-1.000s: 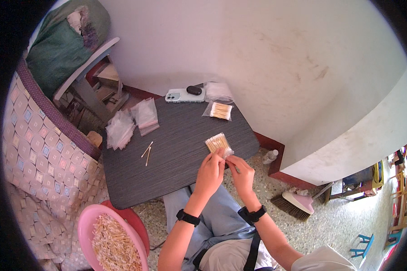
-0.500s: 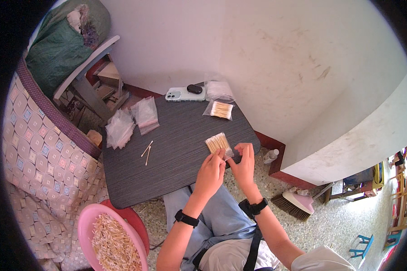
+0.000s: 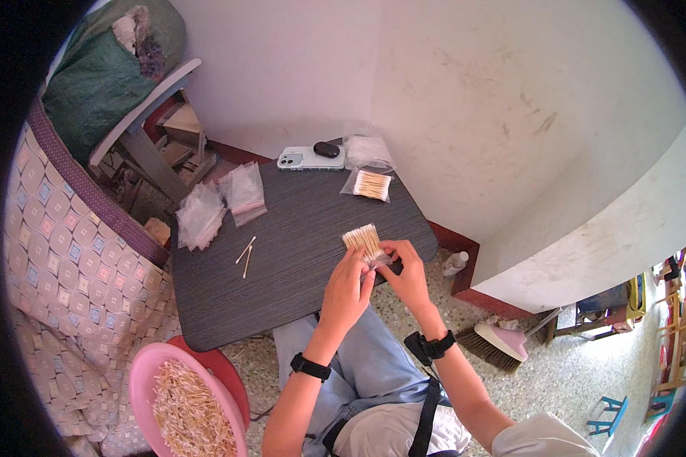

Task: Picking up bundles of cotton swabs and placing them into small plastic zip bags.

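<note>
Between my hands is a small clear bag of cotton swabs point(image 3: 363, 239), its swabs lying side by side with their tips away from me. My left hand point(image 3: 348, 286) pinches the near left part of the bag. The fingers of my right hand point(image 3: 406, 270) close on its near right edge. Beyond it on the dark table point(image 3: 282, 251) lies another filled bag of cotton swabs point(image 3: 371, 185). Two loose cotton swabs point(image 3: 246, 257) rest to the left.
Two piles of clear bags point(image 3: 201, 216) lie at the table's left. A phone point(image 3: 311, 158) with a black oval object point(image 3: 326, 149) on it sits at the back, beside more plastic bags point(image 3: 368, 152). A pink basin point(image 3: 141, 373) of swabs stands lower left; a broom point(image 3: 503, 343) lies right.
My right fingers have come in from beside the bag onto its near right edge. The left hand has shifted slightly left and down, and the bag has tilted a little.
</note>
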`<state>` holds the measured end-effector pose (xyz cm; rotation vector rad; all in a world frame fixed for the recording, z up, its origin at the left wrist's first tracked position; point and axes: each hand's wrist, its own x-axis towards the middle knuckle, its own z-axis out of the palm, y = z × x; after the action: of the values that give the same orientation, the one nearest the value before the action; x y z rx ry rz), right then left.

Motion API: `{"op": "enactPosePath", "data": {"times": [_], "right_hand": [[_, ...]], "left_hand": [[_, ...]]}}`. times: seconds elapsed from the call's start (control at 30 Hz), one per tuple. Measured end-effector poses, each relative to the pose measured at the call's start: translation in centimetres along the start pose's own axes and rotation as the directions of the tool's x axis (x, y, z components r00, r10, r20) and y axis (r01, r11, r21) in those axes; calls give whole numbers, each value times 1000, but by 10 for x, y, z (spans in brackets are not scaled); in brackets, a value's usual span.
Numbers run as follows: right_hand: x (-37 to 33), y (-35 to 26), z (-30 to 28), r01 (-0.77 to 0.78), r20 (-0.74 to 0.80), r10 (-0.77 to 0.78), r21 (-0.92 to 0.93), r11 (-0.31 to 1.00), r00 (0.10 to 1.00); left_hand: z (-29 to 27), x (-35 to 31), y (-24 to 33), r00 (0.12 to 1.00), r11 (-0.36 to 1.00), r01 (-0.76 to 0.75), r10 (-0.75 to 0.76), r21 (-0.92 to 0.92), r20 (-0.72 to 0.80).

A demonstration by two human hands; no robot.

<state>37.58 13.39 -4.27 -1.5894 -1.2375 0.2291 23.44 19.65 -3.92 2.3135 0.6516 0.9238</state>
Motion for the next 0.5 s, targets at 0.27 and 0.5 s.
{"op": "enactPosePath", "data": {"times": [0.27,0.5], "right_hand": [[0,2,5,-4,-39,4,3,1000,999],[-1,1,5,19,-32,-19,-21,1000,999]], "left_hand": [[0,1,-2,991,976,-133,126,175,49],[-4,1,-6,995,989,-73,65,130,70]]}}
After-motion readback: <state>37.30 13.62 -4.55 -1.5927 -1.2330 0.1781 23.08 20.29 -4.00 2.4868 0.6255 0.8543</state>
